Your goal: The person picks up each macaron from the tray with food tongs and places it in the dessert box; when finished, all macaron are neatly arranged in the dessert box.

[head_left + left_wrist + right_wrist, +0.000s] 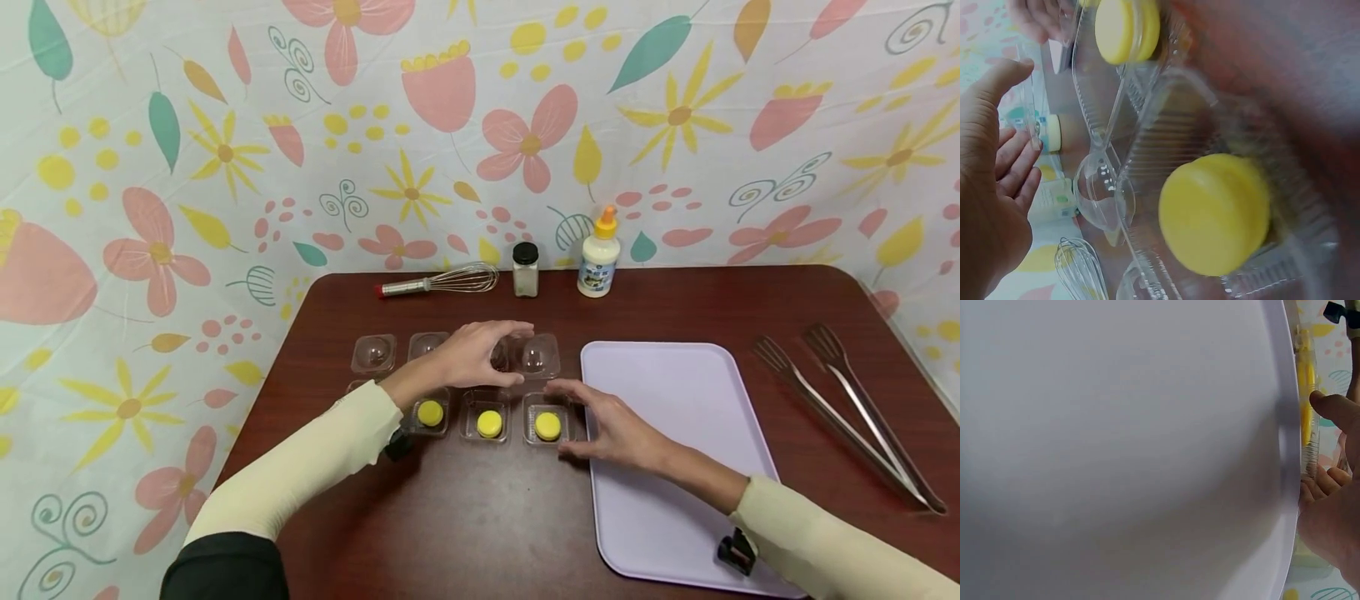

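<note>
In the head view, a row of clear plastic hinged boxes has lids lying open toward the back. Yellow macarons sit in the bases: one in the rightmost box (531, 437), the yellow macaron (547, 426), and others to its left. My left hand (476, 354) spans the rightmost lid (537, 358) from the left, thumb and fingers apart; firm contact cannot be made out. From the right, my right hand (611, 425) frames the rightmost base, thumb in front and fingers behind. A near macaron (1213, 215) fills much of the left wrist view, beside my left hand (991, 156).
A pale lilac tray (667, 367) lies to the right, partly under my right arm. Metal tongs (855, 417) rest beyond it. Along the back stand a whisk (450, 281), a black-capped jar (526, 271) and a white bottle with an orange tip (598, 258).
</note>
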Available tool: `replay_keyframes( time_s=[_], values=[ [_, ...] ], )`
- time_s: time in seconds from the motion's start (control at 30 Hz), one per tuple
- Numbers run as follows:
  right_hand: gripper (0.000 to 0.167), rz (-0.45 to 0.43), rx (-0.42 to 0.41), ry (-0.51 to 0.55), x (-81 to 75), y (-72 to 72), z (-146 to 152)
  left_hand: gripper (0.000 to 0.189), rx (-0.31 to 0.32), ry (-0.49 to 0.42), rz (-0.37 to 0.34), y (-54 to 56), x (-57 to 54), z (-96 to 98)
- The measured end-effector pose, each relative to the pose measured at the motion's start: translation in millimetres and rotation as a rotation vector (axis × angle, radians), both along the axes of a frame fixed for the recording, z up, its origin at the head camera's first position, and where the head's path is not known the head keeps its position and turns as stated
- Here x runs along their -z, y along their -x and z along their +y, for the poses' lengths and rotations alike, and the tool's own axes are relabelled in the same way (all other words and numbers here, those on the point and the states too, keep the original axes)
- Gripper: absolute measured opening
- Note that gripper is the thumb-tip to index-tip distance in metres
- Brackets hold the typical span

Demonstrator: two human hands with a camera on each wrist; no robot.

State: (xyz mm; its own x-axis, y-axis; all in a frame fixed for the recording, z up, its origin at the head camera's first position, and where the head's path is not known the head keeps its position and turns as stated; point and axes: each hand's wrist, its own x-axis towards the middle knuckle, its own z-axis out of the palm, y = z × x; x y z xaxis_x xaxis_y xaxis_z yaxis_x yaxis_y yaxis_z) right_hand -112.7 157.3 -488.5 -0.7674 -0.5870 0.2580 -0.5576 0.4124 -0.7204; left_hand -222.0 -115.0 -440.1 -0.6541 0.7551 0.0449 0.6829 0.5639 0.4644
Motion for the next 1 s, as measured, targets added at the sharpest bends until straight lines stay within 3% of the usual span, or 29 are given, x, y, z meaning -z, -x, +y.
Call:
replay_keyframes(
  time_s=[0.23,0.5,1.0],
  values=[
    [0.084,-0.066,0.025,0.024,-0.4,0.8,3,0.078,0.067,-0.092,0.020,-18.4,3.8,-8.0],
    [0.084,-0.096,0.023,0.049,-1.8,1.5,2,0.077,0.110,-0.130,0.026,-39.0,10.3,-9.8],
    [0.088,-0.089,0.057,0.063,-0.5,1.4,-2,0.081,0.127,-0.108,0.078,-56.5,18.8,-4.2]
  ],
)
